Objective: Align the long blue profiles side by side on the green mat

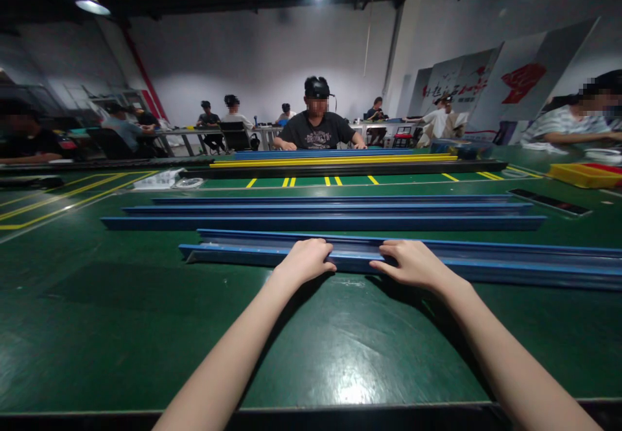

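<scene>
A long blue channel rail (357,263) lies across the green table in front of me, its left end on the table and its right end beyond the picture. My left hand (308,259) grips its near wall left of the middle of the view, fingers over the top edge and thumb at the near side. A short way to the right, my right hand (405,262) holds the same rail in a similar grip. Behind it lie several more blue rails (321,223), roughly parallel to the table's far edge.
Farther back on the green table (121,353) lie a yellow rail (335,161) and black rails (350,170). A dark phone-like slab (551,202) is at the right, near a yellow tray (578,175). A person (315,123) sits opposite, with others around.
</scene>
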Demonstrator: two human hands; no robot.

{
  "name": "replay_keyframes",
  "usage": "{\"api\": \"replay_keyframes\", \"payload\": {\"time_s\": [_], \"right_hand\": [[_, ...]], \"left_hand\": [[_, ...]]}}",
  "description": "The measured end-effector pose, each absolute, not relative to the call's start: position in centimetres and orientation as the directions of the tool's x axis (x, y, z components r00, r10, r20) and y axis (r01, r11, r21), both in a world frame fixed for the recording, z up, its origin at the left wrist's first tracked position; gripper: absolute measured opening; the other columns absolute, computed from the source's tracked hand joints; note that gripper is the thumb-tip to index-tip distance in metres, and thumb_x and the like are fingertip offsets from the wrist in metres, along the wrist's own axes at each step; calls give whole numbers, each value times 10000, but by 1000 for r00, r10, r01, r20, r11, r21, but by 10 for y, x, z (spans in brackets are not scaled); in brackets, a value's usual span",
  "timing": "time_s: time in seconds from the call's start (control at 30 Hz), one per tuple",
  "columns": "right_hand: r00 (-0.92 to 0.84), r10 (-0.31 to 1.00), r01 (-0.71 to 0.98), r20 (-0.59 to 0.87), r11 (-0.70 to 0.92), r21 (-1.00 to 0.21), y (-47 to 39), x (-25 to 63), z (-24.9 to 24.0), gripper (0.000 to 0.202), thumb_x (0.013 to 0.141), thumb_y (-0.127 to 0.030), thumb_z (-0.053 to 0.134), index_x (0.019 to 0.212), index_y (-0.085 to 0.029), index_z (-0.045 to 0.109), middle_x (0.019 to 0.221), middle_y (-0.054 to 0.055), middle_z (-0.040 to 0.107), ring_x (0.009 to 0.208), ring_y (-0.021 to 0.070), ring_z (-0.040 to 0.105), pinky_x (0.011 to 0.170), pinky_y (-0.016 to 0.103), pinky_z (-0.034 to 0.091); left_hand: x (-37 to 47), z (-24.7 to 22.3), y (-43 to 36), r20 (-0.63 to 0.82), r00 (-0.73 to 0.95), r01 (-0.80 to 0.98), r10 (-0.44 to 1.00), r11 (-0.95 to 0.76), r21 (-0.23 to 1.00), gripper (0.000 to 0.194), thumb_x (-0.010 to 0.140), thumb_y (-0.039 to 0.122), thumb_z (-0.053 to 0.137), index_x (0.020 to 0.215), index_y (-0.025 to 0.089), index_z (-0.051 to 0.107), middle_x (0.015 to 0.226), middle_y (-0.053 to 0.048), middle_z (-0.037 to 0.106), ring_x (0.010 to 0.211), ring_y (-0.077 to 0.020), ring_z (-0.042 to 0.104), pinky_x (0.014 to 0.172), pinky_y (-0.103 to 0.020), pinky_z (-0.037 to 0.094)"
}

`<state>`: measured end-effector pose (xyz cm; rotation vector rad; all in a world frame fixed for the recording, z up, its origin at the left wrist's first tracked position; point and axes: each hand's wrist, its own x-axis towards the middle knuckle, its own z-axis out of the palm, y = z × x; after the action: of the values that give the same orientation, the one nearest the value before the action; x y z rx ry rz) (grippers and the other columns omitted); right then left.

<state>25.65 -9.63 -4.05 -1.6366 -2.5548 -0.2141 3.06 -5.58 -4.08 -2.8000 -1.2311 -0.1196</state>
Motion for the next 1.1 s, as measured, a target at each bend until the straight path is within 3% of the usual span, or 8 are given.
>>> {"api": "replay_keyframes", "payload": {"time_s": [0.27,0.53,0.9,1.1], "right_hand": [[-492,835,855,247,517,-41,-91,229,-50,235,815,-396,418,835,-181,509,822,47,584,709,145,535,582,230,322],[-476,844,856,245,509,-89,-87,215,-49,200,811,-378,431,767,-188,475,771,31,563,661,131,510,554,223,297],[-560,808,829,186,547,121,-83,215,-43,170,829,-310,392,724,-187,444,722,32,557,562,117,485,493,248,194],[-559,817,827,140,538,165,-87,220,-38,154,824,-291,394,716,-191,439,720,33,574,562,125,510,485,253,187]], "left_hand": [[7,-43,-47,114,735,678,669,-727,-106,314,768,479,498,847,184,571,843,-31,605,777,-183,584,606,-244,405],[-7,-50,-45,175,746,665,643,-734,-137,354,771,507,481,849,169,552,849,-33,600,799,-186,577,635,-257,408],[-29,-59,-50,261,709,695,655,-712,-102,284,761,441,538,848,173,500,861,-24,590,843,-183,554,652,-261,419],[-20,-65,-55,298,676,724,674,-683,-96,260,774,426,524,808,169,506,845,-28,591,829,-184,554,645,-268,432]]}}
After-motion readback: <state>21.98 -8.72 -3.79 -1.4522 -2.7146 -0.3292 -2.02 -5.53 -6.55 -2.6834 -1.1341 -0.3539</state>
